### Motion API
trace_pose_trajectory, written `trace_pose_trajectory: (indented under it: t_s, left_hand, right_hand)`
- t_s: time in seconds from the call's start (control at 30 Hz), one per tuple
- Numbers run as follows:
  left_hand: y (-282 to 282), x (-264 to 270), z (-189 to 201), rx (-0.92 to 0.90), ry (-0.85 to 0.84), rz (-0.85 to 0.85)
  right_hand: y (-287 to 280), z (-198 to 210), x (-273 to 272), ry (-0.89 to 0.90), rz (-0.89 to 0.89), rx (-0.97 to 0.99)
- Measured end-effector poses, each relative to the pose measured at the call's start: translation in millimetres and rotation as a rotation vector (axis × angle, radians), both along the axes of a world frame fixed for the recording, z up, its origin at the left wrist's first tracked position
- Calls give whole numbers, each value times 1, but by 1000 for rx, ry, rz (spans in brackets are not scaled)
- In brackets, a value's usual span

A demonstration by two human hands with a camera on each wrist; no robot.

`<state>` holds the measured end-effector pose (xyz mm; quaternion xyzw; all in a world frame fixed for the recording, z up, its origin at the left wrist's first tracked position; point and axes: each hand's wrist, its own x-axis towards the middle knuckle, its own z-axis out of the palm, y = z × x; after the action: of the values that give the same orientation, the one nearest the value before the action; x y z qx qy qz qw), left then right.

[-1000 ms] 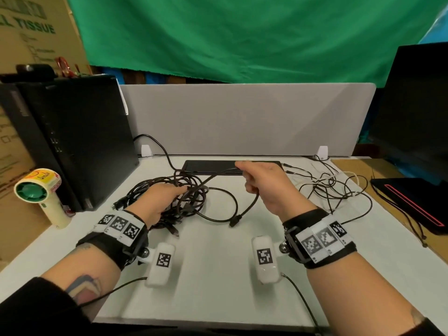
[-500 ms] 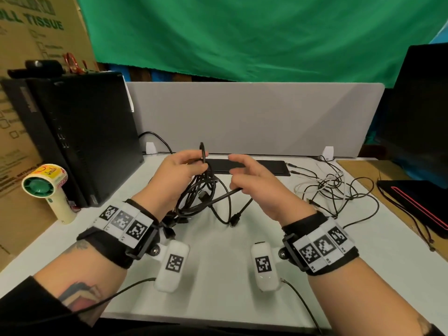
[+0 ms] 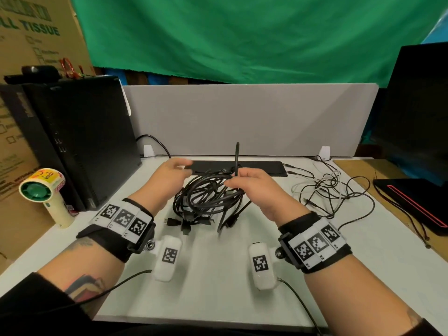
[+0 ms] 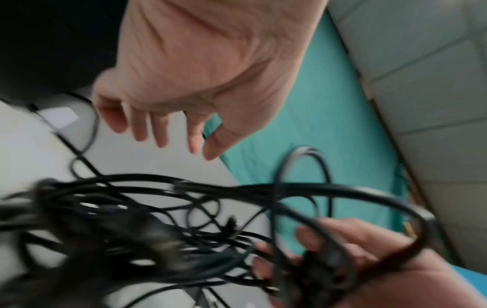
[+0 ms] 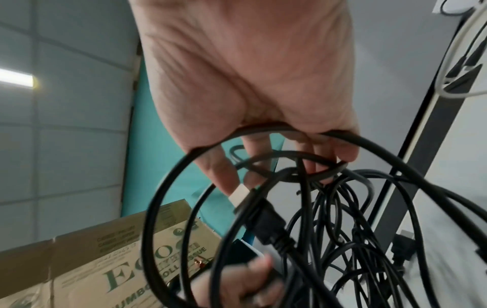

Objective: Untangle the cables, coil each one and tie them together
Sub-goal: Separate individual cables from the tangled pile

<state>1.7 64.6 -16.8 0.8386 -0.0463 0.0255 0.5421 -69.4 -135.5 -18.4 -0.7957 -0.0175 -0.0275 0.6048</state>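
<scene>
Black cables (image 3: 208,197) bunched in right hand (image 3: 252,187), fingers curled round the loops, probably keeping the tangle hanging off the desk (image 3: 218,275). Left hand (image 3: 167,175) just beside, loose, empty, likely hunting an end.

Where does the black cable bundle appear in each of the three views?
Head: black cable bundle at centre, hanging from the right hand.
Left wrist: it fills the lower half.
Right wrist: lower right, below the fingers.
Shared landmark: the green backdrop.
</scene>
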Motion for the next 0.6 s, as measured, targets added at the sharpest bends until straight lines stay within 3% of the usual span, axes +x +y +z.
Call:
trace_pose_trajectory:
  t_s: [0.07, 0.13, 0.27, 0.4, 0.5, 0.6]
  left_hand:
    - [17, 18, -21, 95, 171, 138]
    - [31, 29, -40, 111, 347, 172]
    - [42, 34, -61, -310, 640, 113]
    - [52, 33, -63, -638, 821, 25]
    - [54, 35, -64, -820, 768, 64]
    - [44, 35, -54, -895, 539, 142]
  right_hand:
    - [-4, 1, 1, 4, -41, 74]
    - [-8, 0, 2, -9, -64, 139]
    - [-13, -10, 5, -20, -95, 248]
    - [-15, -18, 11, -55, -70, 337]
    - [-18, -22, 14, -100, -22, 316]
    - [-16, -27, 16, -107, -35, 192]
